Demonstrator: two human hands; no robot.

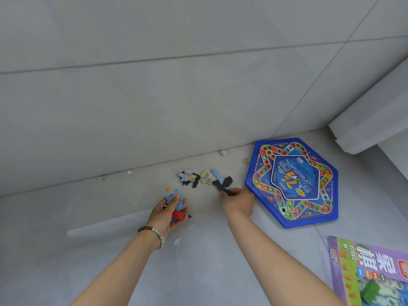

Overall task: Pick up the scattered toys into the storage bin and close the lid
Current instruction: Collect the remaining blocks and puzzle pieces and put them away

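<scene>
Puzzle pieces (pixel 174 197) part-hidden in left hand (pixel 166 215), right hand (pixel 239 200).

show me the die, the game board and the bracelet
die (pixel 223 152), head view, on its top face
game board (pixel 294 177), head view, on the centre label
bracelet (pixel 157 233), head view, on the pale beads at the wrist

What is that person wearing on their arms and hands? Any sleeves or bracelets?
No sleeves or gloves show; both arms are bare up to the edge of the picture. The left hand has a bead bracelet round its wrist, with brown beads along one part and pale whitish beads along the other. The right hand and its wrist wear nothing that can be seen.
</scene>
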